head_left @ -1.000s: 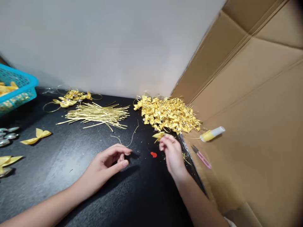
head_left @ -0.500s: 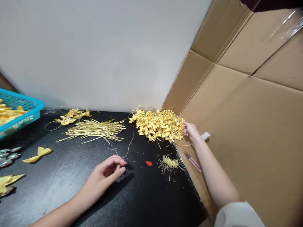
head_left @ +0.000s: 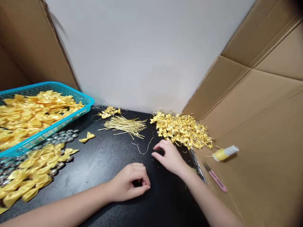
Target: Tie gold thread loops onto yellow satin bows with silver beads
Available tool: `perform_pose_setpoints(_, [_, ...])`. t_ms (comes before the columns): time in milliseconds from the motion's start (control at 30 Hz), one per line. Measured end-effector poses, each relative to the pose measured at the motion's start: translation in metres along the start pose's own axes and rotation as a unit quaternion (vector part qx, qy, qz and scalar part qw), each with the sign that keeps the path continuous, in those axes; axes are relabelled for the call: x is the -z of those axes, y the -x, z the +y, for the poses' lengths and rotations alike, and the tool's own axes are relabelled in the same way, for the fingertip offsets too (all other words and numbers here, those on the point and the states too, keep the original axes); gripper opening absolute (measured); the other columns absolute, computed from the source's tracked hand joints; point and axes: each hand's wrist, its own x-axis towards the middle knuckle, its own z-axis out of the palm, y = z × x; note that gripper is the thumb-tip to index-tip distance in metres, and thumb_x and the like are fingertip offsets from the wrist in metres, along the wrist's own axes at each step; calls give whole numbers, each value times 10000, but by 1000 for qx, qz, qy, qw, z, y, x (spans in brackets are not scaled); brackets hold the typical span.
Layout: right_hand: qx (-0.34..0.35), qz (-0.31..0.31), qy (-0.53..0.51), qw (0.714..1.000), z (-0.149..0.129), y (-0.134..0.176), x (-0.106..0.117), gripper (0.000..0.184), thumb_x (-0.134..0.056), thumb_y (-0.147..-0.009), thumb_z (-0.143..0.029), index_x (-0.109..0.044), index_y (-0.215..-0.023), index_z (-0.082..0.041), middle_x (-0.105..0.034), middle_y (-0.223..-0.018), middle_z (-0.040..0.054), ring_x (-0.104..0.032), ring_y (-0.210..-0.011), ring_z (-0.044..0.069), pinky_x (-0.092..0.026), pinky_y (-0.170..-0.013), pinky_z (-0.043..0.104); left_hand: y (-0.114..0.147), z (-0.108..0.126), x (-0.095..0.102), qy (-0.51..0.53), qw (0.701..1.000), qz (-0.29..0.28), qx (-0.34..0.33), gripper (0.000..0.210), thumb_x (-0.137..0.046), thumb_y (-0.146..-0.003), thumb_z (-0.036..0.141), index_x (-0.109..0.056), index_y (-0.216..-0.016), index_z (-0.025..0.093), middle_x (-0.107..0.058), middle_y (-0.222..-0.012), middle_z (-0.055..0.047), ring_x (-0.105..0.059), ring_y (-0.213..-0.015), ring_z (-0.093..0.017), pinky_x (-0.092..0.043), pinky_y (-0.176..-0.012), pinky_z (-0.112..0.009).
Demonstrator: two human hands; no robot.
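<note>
Since half a second back, the right hand [head_left: 170, 157] has come off the far side of the gold bow pile [head_left: 183, 130] and now sits low over the black worktop [head_left: 99, 164], while the left hand [head_left: 130, 186] has pulled in closer to the body and curled up.

Biggest stuff first: cardboard walls [head_left: 260, 119] box in the right side, and a teal basket [head_left: 71, 118] full of yellow satin bows sits far left. More loose yellow bows [head_left: 30, 176] lie on the worktop in front of the basket, with silvery bits mixed in. The finished gold bow pile is at the back right, just beyond the right hand. A bundle of gold wire ties [head_left: 126, 124] lies mid-back.

Right hand fingers are loosely spread, tips down near a single curved gold wire [head_left: 144, 148], not clearly touching it. Left hand fingers are pressed together against the thumb; can't tell if anything's pinched in there.

Off the worktop edge on the cardboard: a glue tube [head_left: 224, 153] and pink snips [head_left: 215, 181].
</note>
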Motion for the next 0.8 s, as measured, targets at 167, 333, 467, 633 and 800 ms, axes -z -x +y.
perform_pose_setpoints(167, [8,-26,110,994,-25,-44,-45,144,-773,-764,-281,-691,-851,-201,-655,-986,71,-534,-967,243,-418,-830,403,2,-1,-2,-27,999,-16,-41,116,-568,-858,165,-640,-774,199,-700,-677,-26,-627,-638,-151,-439,-664,-279])
perform_pose_setpoints(333, [10,-40,124,991,-33,-62,-69,127,-734,-804,-204,-666,-699,-181,-659,-913,79,-529,-962,265,-393,-819,428,3,-4,-4,-19,997,27,-63,91,-587,-842,140,-633,-784,193,-702,-682,-17,-612,-625,-141,-433,-653,-269])
perform_pose_setpoints(467, [25,-46,102,993,-33,-57,-70,141,-661,-859,-160,-657,-719,-177,-658,-937,73,-523,-999,255,-387,-866,429,4,-4,-2,-7,996,88,-33,98,-601,-835,123,-619,-772,196,-685,-692,-7,-598,-659,-138,-448,-680,-258])
perform_pose_setpoints(633, [24,-25,-39,999,-31,-48,-53,95,-610,-903,-213,-656,-820,-207,-608,-1128,46,-522,-1078,195,-411,-946,356,0,-13,7,-33,918,362,156,255,-647,-828,248,-544,-1060,220,-587,-1051,-60,-555,-950,-202,-459,-820,-323])
perform_pose_setpoints(800, [17,0,-254,967,-28,-42,-51,104,-612,-882,-274,-642,-802,-217,-548,-1270,68,-469,-1224,243,-372,-1016,422,-11,-24,16,175,924,257,223,242,-513,-915,376,-564,-1075,201,-610,-1075,-64,-548,-1045,-222,-430,-920,-348])
